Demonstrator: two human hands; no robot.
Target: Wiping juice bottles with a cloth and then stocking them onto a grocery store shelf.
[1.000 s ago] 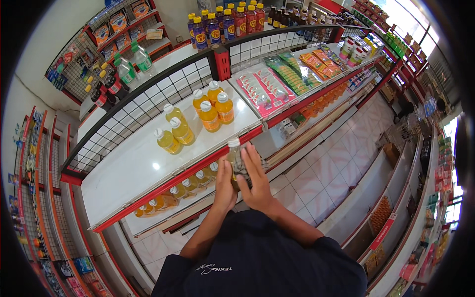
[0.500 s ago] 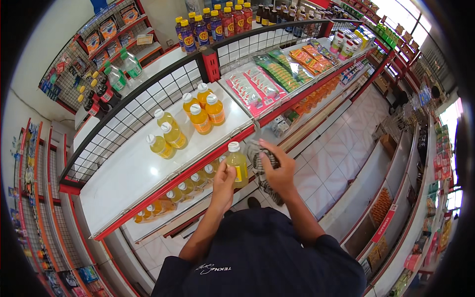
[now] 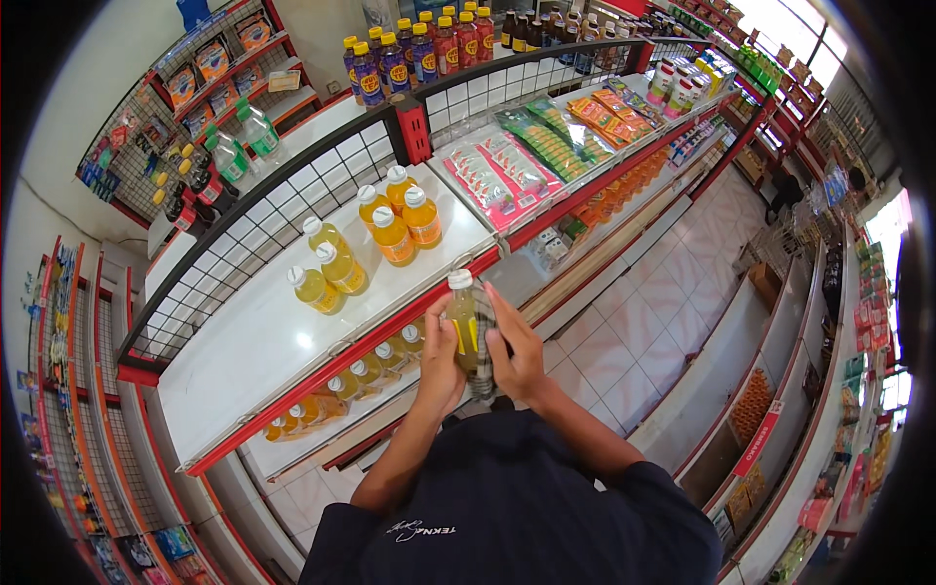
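Your left hand [image 3: 442,361] is curled around the left side of the white-capped bottle of yellow drink [image 3: 466,330], thumb resting near its label. Your right hand [image 3: 519,353] lies along the right side with fingers stretched out, pressing a striped cloth [image 3: 482,383] between palm and bottle; how firmly it grips the cloth is hidden. The bottle is upright, just off the near red edge of the white shelf [image 3: 234,380], over the gap before your body.

The step looks like a wipe, so let the left hand bear the weight and the right hand only rub. Turn the bottle with the left fingers so that every side meets the cloth, and go lightly over the label, which could scuff or lift. Gather the loose end of cloth hanging below; it could snag. Plastic with a damp skin would slip, so hold it around the body, not by the cap. Mind your left elbow and the shelf edge: three yellow-drink bottles [image 3: 341,269] and four orange-drink bottles [image 3: 395,240] stand farther back on the shelf, to the left of your hands.
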